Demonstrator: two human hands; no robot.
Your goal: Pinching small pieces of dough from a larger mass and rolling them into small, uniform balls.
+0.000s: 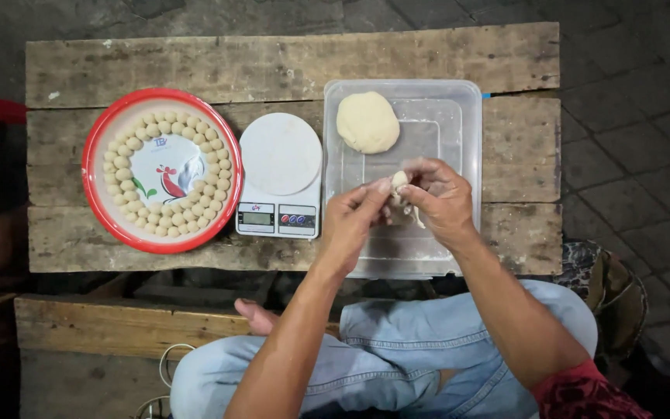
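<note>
From the head camera, both hands meet over the near part of a clear plastic tub (pixel 459 109) that sits on the right of a rough plank surface (pixel 288 66). The left hand (pixel 353 221) and the right hand (pixel 440 200) are together on a small piece of dough (pixel 399 180). It sits pinched between the left thumb and fingertips (pixel 382 186) and the right fingertips, so each grip is clamped on it; only its pale top shows above the fingers, and a thin strand of dough hangs below the right hand. The piece is held above the tub, not resting in it.

In the far left part of the same tub lies a larger round lump of dough (pixel 367 122), well apart from the hands. Just left of the tub stands a white kitchen scale (pixel 281 174) with a bare round platform. Further left is a red-rimmed round tray (pixel 96 203) with small dough balls (pixel 122 163) set in rings along its edge. Near the camera are the person's blue jeans (pixel 397 341) and a bare foot (pixel 256 316).
</note>
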